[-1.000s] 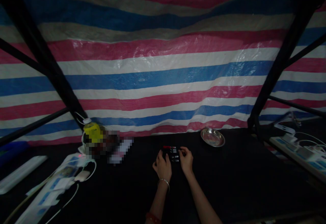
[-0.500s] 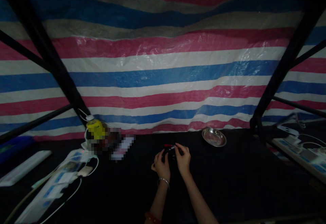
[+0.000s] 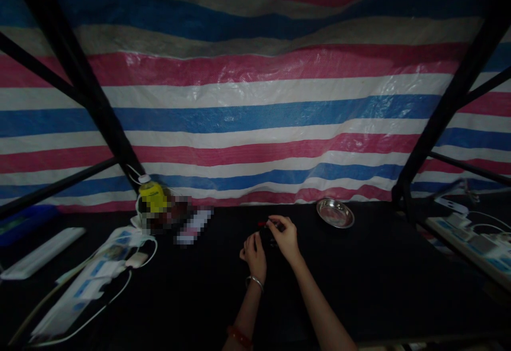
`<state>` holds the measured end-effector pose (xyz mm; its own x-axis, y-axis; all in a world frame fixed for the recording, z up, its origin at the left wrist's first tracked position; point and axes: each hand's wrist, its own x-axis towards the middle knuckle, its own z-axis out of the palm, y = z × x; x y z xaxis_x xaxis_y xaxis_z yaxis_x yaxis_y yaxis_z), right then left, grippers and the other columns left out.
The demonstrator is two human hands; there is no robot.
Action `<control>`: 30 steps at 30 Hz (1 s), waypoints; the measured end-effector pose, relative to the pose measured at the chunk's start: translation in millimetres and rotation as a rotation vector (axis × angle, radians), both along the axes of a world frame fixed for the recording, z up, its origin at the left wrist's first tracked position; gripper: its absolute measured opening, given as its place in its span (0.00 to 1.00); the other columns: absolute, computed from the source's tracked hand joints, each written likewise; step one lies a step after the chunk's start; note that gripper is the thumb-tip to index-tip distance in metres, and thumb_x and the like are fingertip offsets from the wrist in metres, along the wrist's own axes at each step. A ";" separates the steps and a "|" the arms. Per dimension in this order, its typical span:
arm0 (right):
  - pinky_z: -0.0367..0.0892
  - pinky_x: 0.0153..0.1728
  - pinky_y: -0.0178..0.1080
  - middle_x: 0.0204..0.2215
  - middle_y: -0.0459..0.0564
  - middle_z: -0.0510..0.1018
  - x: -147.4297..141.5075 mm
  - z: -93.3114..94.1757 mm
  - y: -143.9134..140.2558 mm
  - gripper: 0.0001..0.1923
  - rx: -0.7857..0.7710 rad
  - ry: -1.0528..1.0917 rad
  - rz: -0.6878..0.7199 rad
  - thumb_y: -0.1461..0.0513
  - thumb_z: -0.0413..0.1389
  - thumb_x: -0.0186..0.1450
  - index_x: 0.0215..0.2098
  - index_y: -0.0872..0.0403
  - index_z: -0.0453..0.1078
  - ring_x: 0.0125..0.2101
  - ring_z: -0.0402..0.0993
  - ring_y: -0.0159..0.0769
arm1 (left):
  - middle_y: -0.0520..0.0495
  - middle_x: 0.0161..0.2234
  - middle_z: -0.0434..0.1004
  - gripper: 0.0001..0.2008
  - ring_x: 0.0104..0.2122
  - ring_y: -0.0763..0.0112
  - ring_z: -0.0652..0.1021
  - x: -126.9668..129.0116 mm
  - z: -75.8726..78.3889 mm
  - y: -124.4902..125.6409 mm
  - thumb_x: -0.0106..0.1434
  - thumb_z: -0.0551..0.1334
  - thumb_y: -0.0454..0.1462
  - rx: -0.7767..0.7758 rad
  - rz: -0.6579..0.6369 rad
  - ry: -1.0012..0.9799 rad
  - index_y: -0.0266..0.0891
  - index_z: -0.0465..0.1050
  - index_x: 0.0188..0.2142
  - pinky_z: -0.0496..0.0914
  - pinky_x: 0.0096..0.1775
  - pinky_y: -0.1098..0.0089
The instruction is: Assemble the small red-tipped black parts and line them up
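Both hands are close together over the middle of the black table. My left hand (image 3: 254,259), with a silver bangle on the wrist, has its fingers curled together around something too dark to name. To its upper right, my right hand (image 3: 286,238) pinches thumb and forefinger on a small dark piece, largely hidden by the fingers. A small red item (image 3: 262,223) shows just beyond the fingertips. Some tiny dark bits lie under the right palm, too dim to tell apart.
A round metal dish (image 3: 335,213) stands at the back right. On the left are a power strip (image 3: 85,287) with plugs and cables, a white bar (image 3: 43,252) and a yellow bottle (image 3: 154,195). Black frame posts (image 3: 423,143) rise at both sides before a striped sheet.
The slim dark and silver piece seen between my hands is now mostly covered. My right hand has shifted up and left over it, while my left has dropped slightly. The view has shifted a little.
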<state>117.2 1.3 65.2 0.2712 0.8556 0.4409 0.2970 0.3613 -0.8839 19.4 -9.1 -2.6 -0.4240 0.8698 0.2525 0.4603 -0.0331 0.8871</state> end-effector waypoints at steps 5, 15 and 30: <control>0.67 0.36 0.40 0.28 0.50 0.78 14.6 -12.7 4.1 0.11 -0.018 0.063 0.056 0.55 0.59 0.54 0.32 0.52 0.76 0.31 0.72 0.37 | 0.47 0.35 0.76 0.19 0.42 0.64 0.73 -8.1 -2.7 2.8 0.65 0.44 0.46 0.038 0.011 -0.049 0.43 0.71 0.31 0.60 0.47 0.63; 0.66 0.38 0.41 0.27 0.49 0.77 31.9 -39.9 4.3 0.12 -0.102 0.036 0.107 0.54 0.60 0.53 0.31 0.50 0.77 0.32 0.72 0.39 | 0.49 0.30 0.74 0.22 0.37 0.64 0.71 -39.5 14.8 24.4 0.63 0.49 0.48 -0.092 -0.138 0.260 0.41 0.70 0.21 0.57 0.45 0.59; 0.62 0.37 0.40 0.26 0.48 0.77 45.7 -82.8 21.9 0.07 -0.168 -0.099 0.046 0.58 0.61 0.51 0.30 0.45 0.78 0.31 0.66 0.39 | 0.44 0.39 0.70 0.17 0.40 0.62 0.69 -33.6 5.1 40.7 0.67 0.46 0.41 -0.214 -0.177 0.684 0.40 0.73 0.36 0.61 0.42 0.63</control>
